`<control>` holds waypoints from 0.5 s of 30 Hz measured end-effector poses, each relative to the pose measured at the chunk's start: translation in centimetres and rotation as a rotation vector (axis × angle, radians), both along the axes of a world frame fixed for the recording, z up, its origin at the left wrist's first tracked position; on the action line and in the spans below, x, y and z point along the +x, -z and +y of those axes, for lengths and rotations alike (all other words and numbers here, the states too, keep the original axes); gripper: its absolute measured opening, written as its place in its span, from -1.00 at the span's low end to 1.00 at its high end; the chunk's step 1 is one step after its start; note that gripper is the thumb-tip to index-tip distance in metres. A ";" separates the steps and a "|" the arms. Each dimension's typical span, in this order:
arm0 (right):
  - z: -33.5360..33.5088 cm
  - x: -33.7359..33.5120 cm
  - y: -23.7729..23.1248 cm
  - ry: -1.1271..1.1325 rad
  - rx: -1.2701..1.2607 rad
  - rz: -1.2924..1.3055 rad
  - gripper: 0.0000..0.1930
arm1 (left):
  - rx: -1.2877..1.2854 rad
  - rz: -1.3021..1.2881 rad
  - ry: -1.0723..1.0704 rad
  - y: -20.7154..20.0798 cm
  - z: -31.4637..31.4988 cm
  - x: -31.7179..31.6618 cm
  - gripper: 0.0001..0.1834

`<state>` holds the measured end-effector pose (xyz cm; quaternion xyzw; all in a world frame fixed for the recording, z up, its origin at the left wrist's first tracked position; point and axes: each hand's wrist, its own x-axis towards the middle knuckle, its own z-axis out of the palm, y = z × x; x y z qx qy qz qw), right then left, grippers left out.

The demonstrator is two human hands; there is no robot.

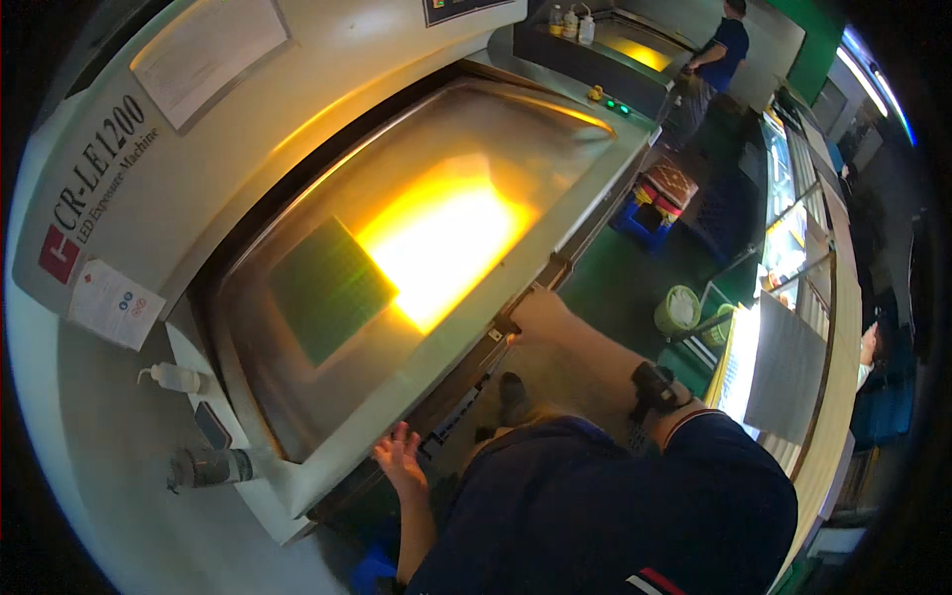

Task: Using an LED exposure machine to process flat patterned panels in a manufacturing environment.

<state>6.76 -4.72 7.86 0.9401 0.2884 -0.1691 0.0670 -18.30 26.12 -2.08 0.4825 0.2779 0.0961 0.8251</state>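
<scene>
A large exposure machine stands before me, its shallow framed bed (466, 129) drawn out under the hood. Beneath the bed's glossy clear sheet lies a dark green square panel (332, 288). Bright yellow-white light (446, 243) glows beside that panel. My right hand (540, 315) is closed at the dark front rail (563, 270) of the frame; its fingertips are partly hidden there. Near the front left corner, my left hand (400, 458) has its fingers spread by the frame's edge and holds nothing; I cannot tell whether it touches the edge.
On the left ledge are a squeeze bottle (177, 377), a phone (212, 426) and a dark clear bottle (210, 466). A blue stool (645, 223) and a pale bucket (678, 309) stand on the floor. A lit bench (783, 228) runs along the right. A co-worker (722, 55) stands at another machine.
</scene>
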 end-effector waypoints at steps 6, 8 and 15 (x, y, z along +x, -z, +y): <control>2.1 0.5 -13.5 0.008 0.552 -0.373 -0.64 | 0.312 -0.697 -0.270 -12.1 1.3 5.3 -0.04; 4.3 -0.3 -12.4 -0.004 0.845 -0.540 -0.65 | 0.335 -0.728 -0.304 -15.5 1.9 7.4 0.00; 16.0 0.5 1.8 -0.309 0.710 0.249 -0.40 | 0.242 -0.868 -0.302 -21.6 3.7 9.6 0.16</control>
